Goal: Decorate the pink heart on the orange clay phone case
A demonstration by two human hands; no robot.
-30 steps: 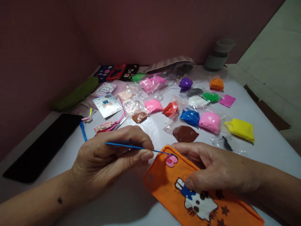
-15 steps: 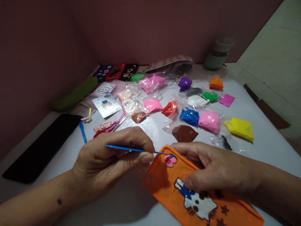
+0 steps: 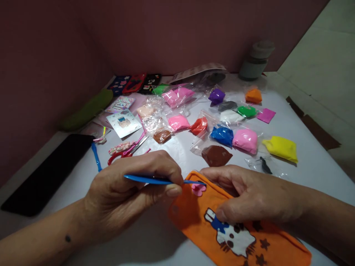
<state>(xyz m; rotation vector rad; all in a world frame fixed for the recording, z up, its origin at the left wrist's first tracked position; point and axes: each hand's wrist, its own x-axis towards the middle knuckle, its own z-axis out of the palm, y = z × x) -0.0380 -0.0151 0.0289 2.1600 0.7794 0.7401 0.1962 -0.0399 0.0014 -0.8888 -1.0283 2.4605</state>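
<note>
My left hand (image 3: 130,192) is closed around a thin blue modelling tool (image 3: 155,180), its tip reaching a small pink clay flower (image 3: 198,188). The flower sits near the top of an orange phone case (image 3: 194,218) that lies on the white table and carries a white cat figure with a blue bow (image 3: 233,236) and dark stars. My right hand (image 3: 249,197) rests on the case, thumb and fingers curled down pressing it beside the flower.
Several small bags of coloured clay lie beyond the case: brown (image 3: 216,155), blue (image 3: 222,135), pink (image 3: 245,140), yellow (image 3: 280,147), red (image 3: 199,126). Red scissors (image 3: 122,154) and a blue stick (image 3: 96,157) lie left. A black pouch (image 3: 47,173) lies far left, a grey jar (image 3: 256,61) at the back.
The blue tool has turned slightly in my left hand, showing its wider side. The view has shifted a little; both hands stay in place at the flower.
</note>
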